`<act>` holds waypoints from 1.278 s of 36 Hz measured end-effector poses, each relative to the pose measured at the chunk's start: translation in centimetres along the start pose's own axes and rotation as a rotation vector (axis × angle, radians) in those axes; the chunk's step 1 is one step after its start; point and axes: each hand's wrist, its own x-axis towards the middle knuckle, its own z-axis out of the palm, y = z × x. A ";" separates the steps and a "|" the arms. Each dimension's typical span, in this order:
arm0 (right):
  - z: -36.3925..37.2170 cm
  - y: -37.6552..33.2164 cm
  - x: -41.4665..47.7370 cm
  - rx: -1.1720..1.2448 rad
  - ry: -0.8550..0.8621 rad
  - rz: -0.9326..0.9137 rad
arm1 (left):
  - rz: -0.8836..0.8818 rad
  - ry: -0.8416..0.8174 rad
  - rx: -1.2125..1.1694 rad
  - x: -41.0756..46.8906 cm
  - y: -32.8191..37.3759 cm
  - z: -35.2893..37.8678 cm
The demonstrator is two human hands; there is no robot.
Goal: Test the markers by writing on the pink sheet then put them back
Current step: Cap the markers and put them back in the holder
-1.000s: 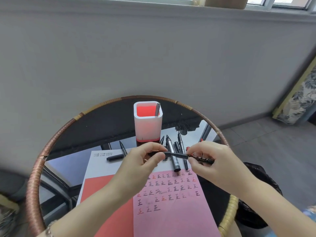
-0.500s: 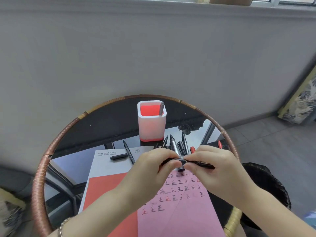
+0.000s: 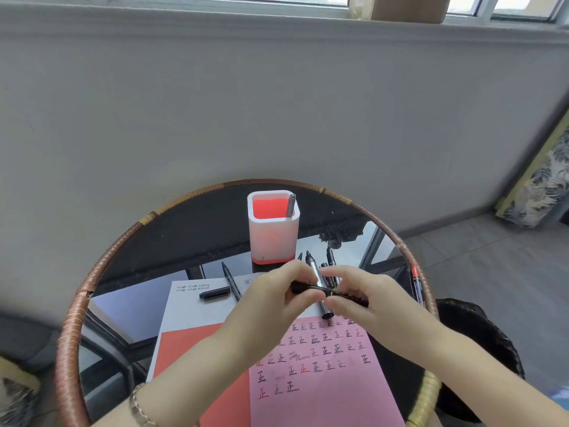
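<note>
I see both hands meeting over the top edge of the pink sheet (image 3: pixel 320 374) on the round tabletop (image 3: pixel 172 241). The left hand (image 3: pixel 274 300) has its grip closed on one end of a black marker (image 3: pixel 326 291) — the right hand (image 3: pixel 366 298) pinches the other end. Loose markers (image 3: pixel 317 272) lie just beyond, near the white pen cup (image 3: pixel 273 238).

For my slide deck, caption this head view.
Both hands hold a black marker above the pink sheet, near the pen holder.
</note>
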 end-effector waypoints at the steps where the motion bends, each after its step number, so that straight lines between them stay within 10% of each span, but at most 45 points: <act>1: 0.1 0.3 0.1 -0.013 -0.017 0.005 | -0.042 -0.010 0.007 0.0 -0.2 0.0; 7: -0.9 0.3 2.2 -0.104 0.149 -0.076 | -0.212 -0.060 0.208 0.0 -1.3 -0.6; 16: -4.3 -5.6 10.4 0.394 0.712 -0.290 | -0.366 -0.143 0.290 0.6 -2.2 -1.7; 33: -1.1 -2.6 10.6 -0.258 0.608 -0.396 | -0.253 -0.169 0.381 1.8 -0.7 0.8; 46: -5.0 9.2 -1.3 -0.470 0.137 0.528 | -0.048 -0.195 0.583 6.7 0.2 7.8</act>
